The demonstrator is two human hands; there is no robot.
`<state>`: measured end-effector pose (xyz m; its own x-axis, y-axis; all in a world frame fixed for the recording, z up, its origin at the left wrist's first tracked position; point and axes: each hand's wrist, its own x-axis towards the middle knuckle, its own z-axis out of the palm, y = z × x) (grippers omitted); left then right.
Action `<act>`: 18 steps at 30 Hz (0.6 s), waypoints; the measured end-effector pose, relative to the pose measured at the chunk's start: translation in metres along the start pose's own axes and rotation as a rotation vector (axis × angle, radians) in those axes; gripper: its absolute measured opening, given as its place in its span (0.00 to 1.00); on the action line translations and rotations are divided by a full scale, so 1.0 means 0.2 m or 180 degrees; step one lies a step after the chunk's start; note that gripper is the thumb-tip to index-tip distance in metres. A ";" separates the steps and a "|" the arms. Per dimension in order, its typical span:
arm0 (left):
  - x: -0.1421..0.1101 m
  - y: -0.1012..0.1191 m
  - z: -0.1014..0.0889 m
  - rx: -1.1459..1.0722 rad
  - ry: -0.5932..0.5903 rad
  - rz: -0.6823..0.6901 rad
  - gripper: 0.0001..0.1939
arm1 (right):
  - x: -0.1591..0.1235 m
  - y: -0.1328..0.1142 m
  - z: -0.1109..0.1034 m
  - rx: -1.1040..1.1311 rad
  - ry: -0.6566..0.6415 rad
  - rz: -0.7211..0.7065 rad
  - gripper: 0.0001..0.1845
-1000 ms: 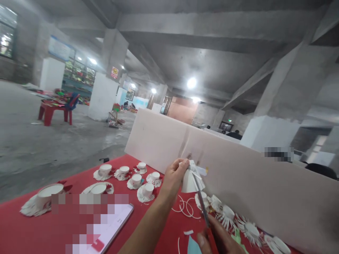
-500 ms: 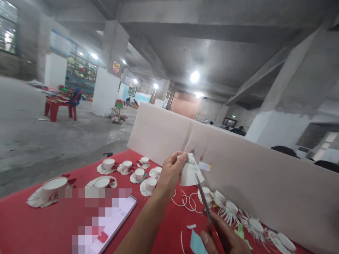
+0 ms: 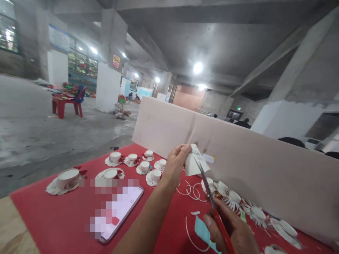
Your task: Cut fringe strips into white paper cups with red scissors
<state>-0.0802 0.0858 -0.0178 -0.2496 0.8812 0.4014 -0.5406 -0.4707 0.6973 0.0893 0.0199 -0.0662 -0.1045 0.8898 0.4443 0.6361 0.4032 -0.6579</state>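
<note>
My left hand point(image 3: 178, 163) pinches the upper end of a white paper cup point(image 3: 194, 167) between thumb and fingers, its wide edge facing down. My right hand point(image 3: 234, 225) is wrapped round the red handles of a pair of scissors point(image 3: 210, 188). The scissor blades point up and away from me, slightly apart, their tips over the cup's side. Whether they bite into the wall I cannot tell. Below lie thin white paper rings point(image 3: 195, 192), a small white scrap point(image 3: 195, 213) and a light blue piece of paper point(image 3: 203, 231).
Several cut-down cups with frilled edges point(image 3: 114, 158) stand left on the red tabletop point(image 3: 53, 222). More fringed cups point(image 3: 256, 212) line the right side. A phone point(image 3: 124, 211) lies left of my forearm. A pale upright panel point(image 3: 233, 158) borders the table's far side.
The camera view has shifted, so the table things sit higher and further right. The scissor tips now reach higher on the cup. Both hands keep their hold.
</note>
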 end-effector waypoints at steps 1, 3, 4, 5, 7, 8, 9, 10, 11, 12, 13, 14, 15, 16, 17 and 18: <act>0.00 0.01 0.00 -0.0015 0.0062 0.0003 0.13 | 0.00 0.00 0.00 0.0016 -0.0005 -0.0046 0.26; -0.01 0.02 0.00 -0.0003 0.0141 -0.0006 0.13 | -0.01 -0.01 0.00 0.0064 0.0012 -0.0120 0.23; -0.01 0.02 0.00 0.0019 0.0134 -0.0016 0.13 | -0.01 -0.01 0.00 0.0086 0.0028 -0.0149 0.22; -0.01 0.01 0.00 0.0037 0.0096 -0.0022 0.13 | -0.02 -0.02 0.01 0.0099 0.0040 -0.0179 0.21; -0.01 0.01 0.01 0.0069 -0.0010 -0.0027 0.14 | -0.03 -0.02 0.00 0.0093 0.0078 -0.0196 0.20; -0.01 0.00 0.01 0.0086 -0.0058 -0.0043 0.14 | -0.03 -0.02 0.00 0.0079 0.0107 -0.0179 0.20; -0.01 0.00 0.02 0.0104 -0.0096 -0.0074 0.14 | -0.03 -0.01 0.00 0.0061 0.0145 -0.0152 0.20; -0.01 0.00 0.03 0.0131 -0.0125 -0.0122 0.14 | -0.03 -0.01 -0.01 0.0040 0.0191 -0.0130 0.21; -0.02 0.01 0.03 0.0156 -0.0129 -0.0163 0.14 | -0.02 0.00 -0.01 0.0027 0.0240 -0.0121 0.22; -0.03 0.01 0.04 0.0170 -0.0125 -0.0195 0.14 | -0.02 0.01 -0.01 0.0031 0.0281 -0.0122 0.23; -0.03 0.01 0.05 0.0171 -0.0114 -0.0208 0.14 | -0.02 0.01 0.00 0.0039 0.0310 -0.0132 0.25; -0.04 0.02 0.06 0.0162 -0.0104 -0.0209 0.14 | -0.02 0.02 0.00 0.0046 0.0345 -0.0143 0.26; -0.05 0.02 0.06 0.0149 -0.0105 -0.0211 0.13 | -0.02 0.03 0.00 0.0051 0.0370 -0.0157 0.28; -0.05 0.02 0.07 0.0135 -0.0126 -0.0217 0.13 | -0.02 0.03 0.01 0.0062 0.0381 -0.0166 0.28; -0.05 0.02 0.07 0.0130 -0.0167 -0.0231 0.14 | -0.02 0.04 0.01 0.0067 0.0386 -0.0168 0.29; -0.06 0.02 0.07 0.0134 -0.0211 -0.0243 0.14 | -0.02 0.04 0.01 0.0057 0.0391 -0.0167 0.29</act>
<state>-0.0691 0.0732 -0.0113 -0.1546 0.9104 0.3837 -0.5215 -0.4051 0.7510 0.0929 0.0194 -0.0743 -0.0422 0.8348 0.5489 0.6182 0.4534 -0.6420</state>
